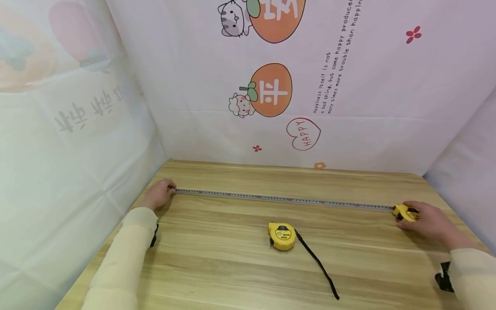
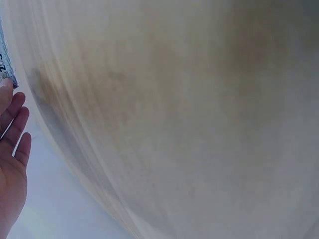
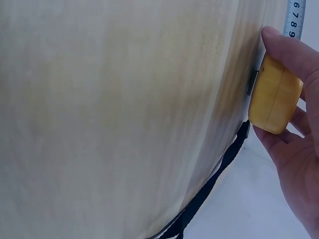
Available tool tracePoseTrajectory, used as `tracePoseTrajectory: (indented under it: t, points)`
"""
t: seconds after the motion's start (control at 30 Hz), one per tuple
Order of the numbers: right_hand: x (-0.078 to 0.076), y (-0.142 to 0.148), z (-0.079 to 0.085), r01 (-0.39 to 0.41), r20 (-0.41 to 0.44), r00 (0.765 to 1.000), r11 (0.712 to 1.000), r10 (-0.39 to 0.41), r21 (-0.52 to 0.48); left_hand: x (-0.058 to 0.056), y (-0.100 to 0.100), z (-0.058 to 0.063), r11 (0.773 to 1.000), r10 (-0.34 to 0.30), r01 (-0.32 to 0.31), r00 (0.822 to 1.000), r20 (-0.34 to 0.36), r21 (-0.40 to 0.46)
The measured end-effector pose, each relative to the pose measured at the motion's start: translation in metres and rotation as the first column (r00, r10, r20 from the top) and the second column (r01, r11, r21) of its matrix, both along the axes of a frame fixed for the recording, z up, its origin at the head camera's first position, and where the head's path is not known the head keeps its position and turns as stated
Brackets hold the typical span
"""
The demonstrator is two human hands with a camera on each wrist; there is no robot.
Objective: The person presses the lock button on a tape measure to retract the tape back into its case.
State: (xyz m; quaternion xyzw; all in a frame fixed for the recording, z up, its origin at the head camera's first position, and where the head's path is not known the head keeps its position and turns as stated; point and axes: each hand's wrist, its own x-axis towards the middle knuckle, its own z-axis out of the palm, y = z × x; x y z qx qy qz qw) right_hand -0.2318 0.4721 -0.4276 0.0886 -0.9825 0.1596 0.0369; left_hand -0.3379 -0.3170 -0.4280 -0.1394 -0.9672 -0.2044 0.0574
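A measuring tape blade runs pulled out across the wooden table from left to right. At its left end my left hand pinches the tip; in the left wrist view the thumb lies on the blade's end, other fingers loosely extended. My right hand grips the yellow case of this tape measure at the right. The right wrist view shows thumb and fingers round the case, blade numbers showing beyond the thumb, and a black strap trailing from it.
A second yellow tape measure lies mid-table, nearer me than the blade, its black wrist strap stretching toward the front right. White printed cloth hangs behind the table's back edge and at both sides.
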Motion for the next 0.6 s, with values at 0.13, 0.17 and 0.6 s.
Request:
tracePoseTrajectory:
  t: [0.13, 0.17, 0.6]
  points:
    - [0.002, 0.002, 0.001, 0.020, -0.007, 1.000, 1.000, -0.020, -0.009, -0.001, -0.004, 0.000, 0.998, -0.019, 0.020, 1.000, -0.007, 0.055]
    - [0.002, 0.003, 0.002, 0.022, -0.011, 1.000, 1.000, -0.022, -0.012, 0.000, -0.005, 0.001, 0.997, -0.023, 0.023, 1.000, -0.009, 0.068]
    - [0.009, 0.009, 0.016, 0.043, -0.009, 0.999, 0.998, -0.043, -0.053, 0.008, -0.008, 0.010, 0.988, -0.037, 0.044, 0.998, -0.051, 0.151]
